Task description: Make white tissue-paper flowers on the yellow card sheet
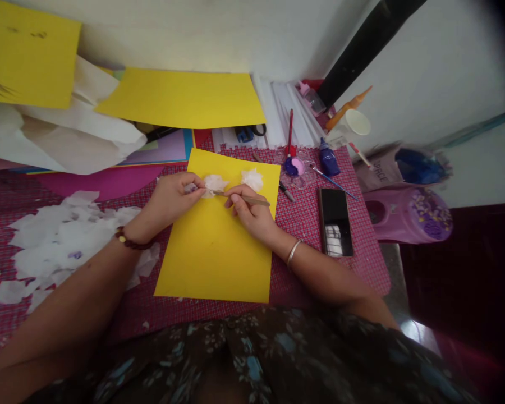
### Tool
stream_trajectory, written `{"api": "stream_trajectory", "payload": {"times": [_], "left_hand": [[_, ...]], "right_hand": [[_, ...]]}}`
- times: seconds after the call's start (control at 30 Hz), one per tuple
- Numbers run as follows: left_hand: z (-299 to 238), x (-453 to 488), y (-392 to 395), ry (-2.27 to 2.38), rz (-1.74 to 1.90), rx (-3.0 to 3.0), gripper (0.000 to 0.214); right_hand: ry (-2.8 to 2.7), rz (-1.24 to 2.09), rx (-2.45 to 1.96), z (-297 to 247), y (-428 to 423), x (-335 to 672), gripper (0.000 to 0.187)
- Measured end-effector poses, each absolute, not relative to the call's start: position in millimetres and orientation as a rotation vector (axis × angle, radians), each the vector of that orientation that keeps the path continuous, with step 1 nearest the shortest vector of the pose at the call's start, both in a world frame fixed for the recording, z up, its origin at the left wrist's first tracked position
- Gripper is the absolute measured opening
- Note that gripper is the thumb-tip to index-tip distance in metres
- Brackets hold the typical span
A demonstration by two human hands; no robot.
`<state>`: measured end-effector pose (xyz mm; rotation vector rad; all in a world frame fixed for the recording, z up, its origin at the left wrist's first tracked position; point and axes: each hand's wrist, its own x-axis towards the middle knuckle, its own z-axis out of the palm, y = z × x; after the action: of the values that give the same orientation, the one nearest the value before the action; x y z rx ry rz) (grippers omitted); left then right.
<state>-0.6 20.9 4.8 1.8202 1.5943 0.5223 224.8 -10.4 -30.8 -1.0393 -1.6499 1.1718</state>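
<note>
A yellow sheet of paper (219, 252) lies on the checked tablecloth in front of me. Two crumpled white tissue tufts sit near its top: a left tuft (215, 183) and a right tuft (252, 179). My right hand (250, 213) is closed around a thin brown stick (255, 200), its tip pointing at the left tuft. Beside that tuft, my left hand (174, 196) is closed in a pinch at the stick's tip. What its fingertips hold is too small to make out. A purple mark shows near them.
White tissue scraps (67, 241) are heaped at left. To the right are a phone (335, 221), a paint palette (297, 171), a blue paintbrush (334, 182), a purple paint bottle (329, 158) and a grey marker (287, 192). Another yellow sheet (185, 98) lies behind, near the wall.
</note>
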Motion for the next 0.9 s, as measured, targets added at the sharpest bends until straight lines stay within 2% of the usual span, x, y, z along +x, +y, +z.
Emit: {"api": "stream_trajectory", "payload": {"times": [0.23,0.53,0.9], "left_hand": [[2,-4,18,1.514,0.519,1.919,0.017],[2,-4,24,1.664,0.498,1.824,0.017],[-4,-7,30,1.517,0.552,1.753,0.023]], "right_hand": [[-1.469,1.199,-0.987,-29,-13,229,0.039],[-1.707,1.082,-0.960,-33,-16,224,0.032],[-2.017,0.818,-0.977,-30,-15,222,0.026]]}}
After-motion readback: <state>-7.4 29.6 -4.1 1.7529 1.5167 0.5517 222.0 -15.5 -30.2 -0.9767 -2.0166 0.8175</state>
